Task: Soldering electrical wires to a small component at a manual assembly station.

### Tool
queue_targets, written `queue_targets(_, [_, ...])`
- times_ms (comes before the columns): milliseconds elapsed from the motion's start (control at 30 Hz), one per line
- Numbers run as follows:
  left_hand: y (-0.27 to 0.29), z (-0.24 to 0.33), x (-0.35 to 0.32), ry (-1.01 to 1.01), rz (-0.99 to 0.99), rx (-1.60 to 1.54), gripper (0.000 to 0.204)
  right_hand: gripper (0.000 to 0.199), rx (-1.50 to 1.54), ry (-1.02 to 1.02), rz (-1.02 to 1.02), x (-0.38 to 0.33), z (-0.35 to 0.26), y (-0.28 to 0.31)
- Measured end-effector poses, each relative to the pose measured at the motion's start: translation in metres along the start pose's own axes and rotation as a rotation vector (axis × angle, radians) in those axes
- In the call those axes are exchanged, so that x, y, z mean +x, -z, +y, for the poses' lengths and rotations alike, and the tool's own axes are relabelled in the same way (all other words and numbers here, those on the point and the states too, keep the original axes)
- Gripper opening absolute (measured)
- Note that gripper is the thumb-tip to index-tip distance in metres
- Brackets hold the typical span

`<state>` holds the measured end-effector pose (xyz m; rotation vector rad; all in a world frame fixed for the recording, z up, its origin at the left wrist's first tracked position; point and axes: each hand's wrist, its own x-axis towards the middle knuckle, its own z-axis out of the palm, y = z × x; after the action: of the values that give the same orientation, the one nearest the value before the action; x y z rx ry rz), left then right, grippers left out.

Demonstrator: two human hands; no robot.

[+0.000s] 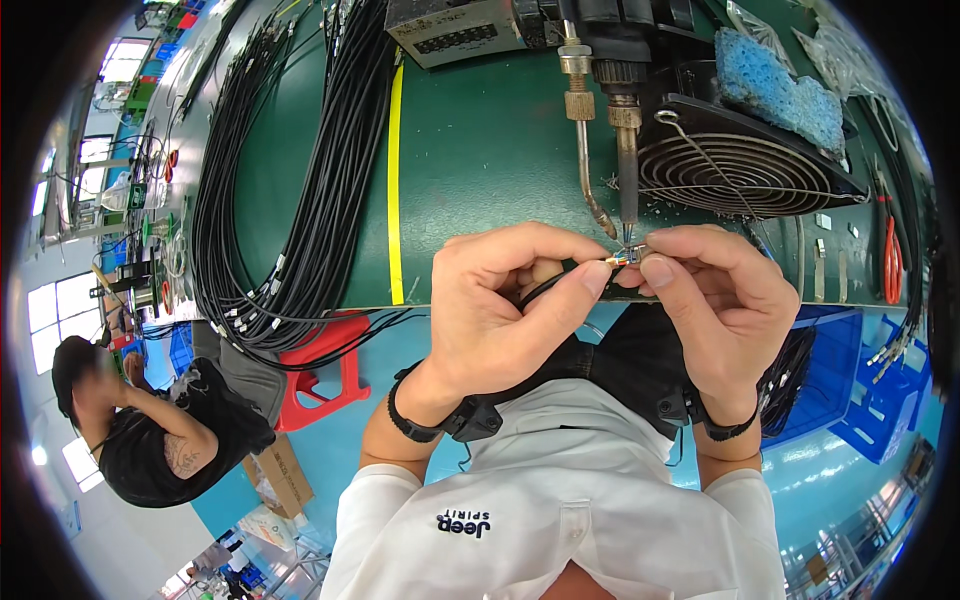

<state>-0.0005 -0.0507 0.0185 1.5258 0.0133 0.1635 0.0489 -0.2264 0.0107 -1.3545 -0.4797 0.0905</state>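
Note:
Near the bench's front edge, my left hand [505,310] pinches a black cable [543,288] close to its stripped end, where thin coloured wires show. My right hand [728,305] has its thumb and fingertips closed on a small metal connector [630,256] that meets those wires. Straight above the connector, the tip of a fixed soldering iron [627,150] points down at the joint, touching or nearly so. Beside it on the left runs a bent metal tube [585,150], ending just above my fingertips. My fingers partly hide the connector.
A thick bundle of black cables [305,230] lies at left, beside a yellow strip [396,190] on the green bench. Behind my right hand stand a fan with a wire guard [735,180] and a blue sponge [775,85]. Red-handled pliers [891,260] lie right. Another person [160,430] sits left.

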Motion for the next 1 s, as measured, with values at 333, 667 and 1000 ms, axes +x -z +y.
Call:
queue_targets(333, [0.002, 0.005, -0.002, 0.061, -0.028, 0.038, 0.008, 0.020, 0.004, 0.007, -0.009, 0.000, 0.000, 0.001])
queue_targets(667, [0.001, 0.003, 0.001, -0.029, -0.042, 0.138, 0.006, 0.016, -0.196, -0.081, -0.057, -0.002, -0.009, 0.004])
queue_targets(1000, [0.000, -0.002, -0.002, -0.134, -0.160, 0.145, 0.006, 0.016, -0.423, 0.174, -0.103, -0.009, -0.012, 0.015])
